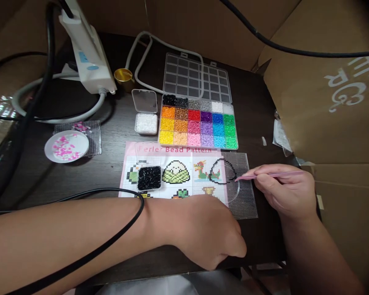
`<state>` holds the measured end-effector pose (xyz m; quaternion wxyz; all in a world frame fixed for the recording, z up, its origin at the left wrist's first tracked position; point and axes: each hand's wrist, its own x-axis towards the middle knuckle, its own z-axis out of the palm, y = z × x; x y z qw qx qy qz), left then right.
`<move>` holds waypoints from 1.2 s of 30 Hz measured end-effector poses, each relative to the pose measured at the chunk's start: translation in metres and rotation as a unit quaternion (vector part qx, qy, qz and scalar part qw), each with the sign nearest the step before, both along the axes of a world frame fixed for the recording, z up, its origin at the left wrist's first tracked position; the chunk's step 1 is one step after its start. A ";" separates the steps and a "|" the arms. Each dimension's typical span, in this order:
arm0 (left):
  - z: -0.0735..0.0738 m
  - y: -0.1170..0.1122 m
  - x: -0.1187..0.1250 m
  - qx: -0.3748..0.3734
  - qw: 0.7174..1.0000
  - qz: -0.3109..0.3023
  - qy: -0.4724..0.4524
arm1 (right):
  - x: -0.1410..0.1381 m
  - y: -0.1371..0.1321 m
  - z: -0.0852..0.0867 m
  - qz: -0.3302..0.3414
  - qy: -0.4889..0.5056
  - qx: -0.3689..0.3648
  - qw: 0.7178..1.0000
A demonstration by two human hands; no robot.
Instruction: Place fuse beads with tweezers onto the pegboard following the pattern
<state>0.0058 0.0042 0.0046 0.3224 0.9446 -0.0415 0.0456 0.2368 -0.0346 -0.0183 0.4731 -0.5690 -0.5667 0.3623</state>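
My right hand (287,190) pinches thin pink tweezers (269,175), whose tip touches the black bead outline (223,172) on the clear pegboard (244,196). My left hand (207,231) rests curled on the near edge of the bead pattern sheet (172,172), beside the pegboard; its fingers are tucked under and hidden. A small open box of black beads (149,177) sits on the sheet.
A compartment box of coloured beads (198,123) with its lid up stands behind the sheet. A small box of white beads (146,123), a white dish of pink beads (67,146) on another pegboard, a power strip (87,49), cables and cardboard walls surround the dark table (110,172).
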 end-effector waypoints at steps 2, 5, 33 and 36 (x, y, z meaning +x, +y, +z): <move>0.001 0.000 0.000 0.005 1.000 -0.005 0.005 | 0.001 -0.001 -0.001 -0.004 -0.009 0.001 1.000; 0.004 0.002 0.001 0.007 0.999 -0.017 0.026 | 0.001 0.000 -0.002 -0.001 -0.010 0.004 1.000; 0.006 0.006 0.005 0.000 0.997 -0.040 0.066 | -0.005 0.005 0.005 0.052 -0.015 -0.001 0.999; 0.007 0.006 0.005 0.002 0.995 -0.050 0.081 | -0.006 0.006 0.007 0.053 -0.037 0.001 0.998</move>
